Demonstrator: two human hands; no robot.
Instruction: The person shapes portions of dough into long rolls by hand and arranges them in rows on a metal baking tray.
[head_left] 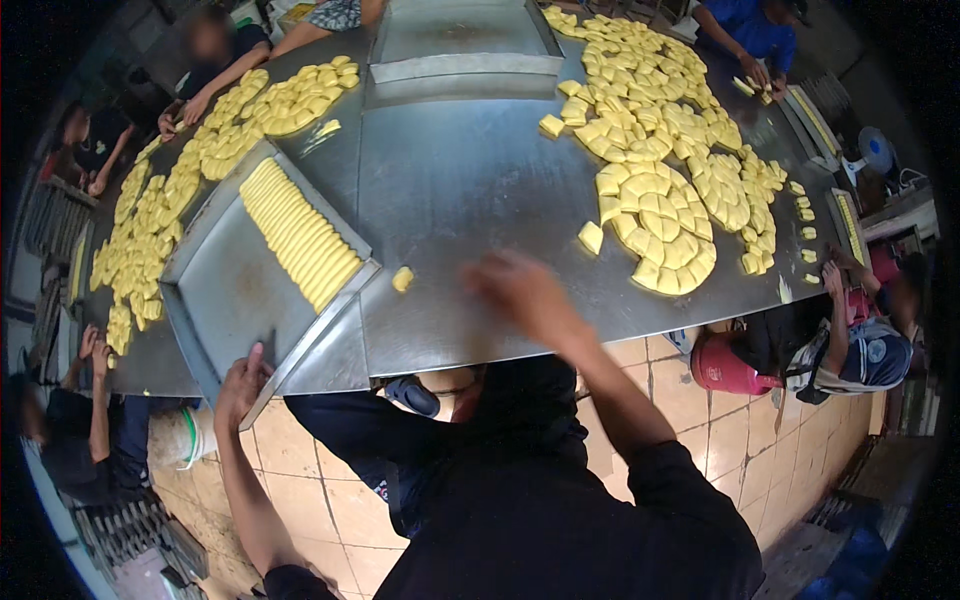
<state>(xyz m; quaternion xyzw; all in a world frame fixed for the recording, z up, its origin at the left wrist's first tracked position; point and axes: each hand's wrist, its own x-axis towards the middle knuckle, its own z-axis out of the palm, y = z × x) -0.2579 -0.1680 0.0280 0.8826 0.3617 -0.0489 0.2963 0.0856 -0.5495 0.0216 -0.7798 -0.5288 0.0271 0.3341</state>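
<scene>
My left hand grips the near end of a metal baking tray, its thumb over the rim. The tray lies tilted on the table, its near corner jutting past the edge. Along its right side runs a row of thin yellow dough sticks; the left part of the tray is bare metal. My right hand hovers over the steel table, smeared by motion, so its fingers do not show clearly. A small yellow dough piece lies between the tray and my right hand.
Cut dough rounds cover the table's right side, and more dough pieces spread along the left. An empty-looking metal tray stands at the far side. Several people work around the table. A red stool stands at the right.
</scene>
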